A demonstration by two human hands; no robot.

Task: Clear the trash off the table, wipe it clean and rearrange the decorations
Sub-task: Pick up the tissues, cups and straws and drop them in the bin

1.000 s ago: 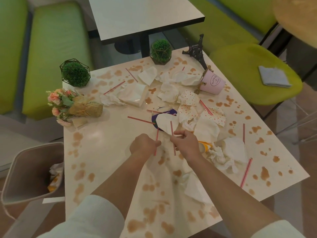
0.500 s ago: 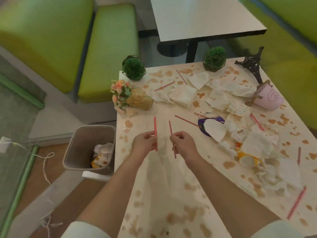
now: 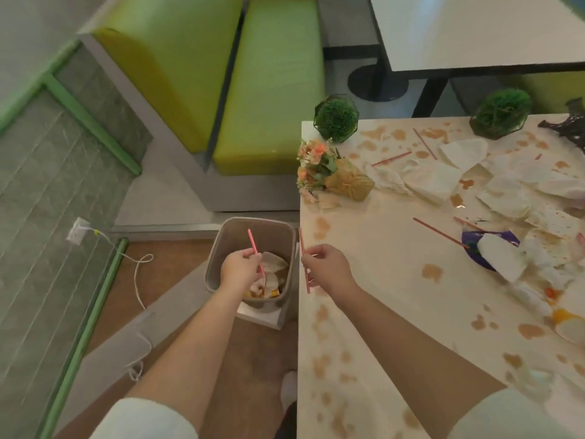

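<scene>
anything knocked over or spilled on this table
Yes. The bouquet lies on its side near the table's left edge, and brown spill blotches dot the top among crumpled napkins and loose straws.

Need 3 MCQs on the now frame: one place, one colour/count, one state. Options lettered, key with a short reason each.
1. Where is the left hand?
A. above the bin
B. on the bouquet
C. on the far table
2. What colour are the straws?
A. blue
B. red
C. black
3. How does the bouquet stand?
A. upright
B. lying on its side
C. in the bin

Key: 1 A, it holds a straw above the bin. 2 B, that straw and the right hand's straw are both red. 3 B, it lies flat near the table edge.
</scene>
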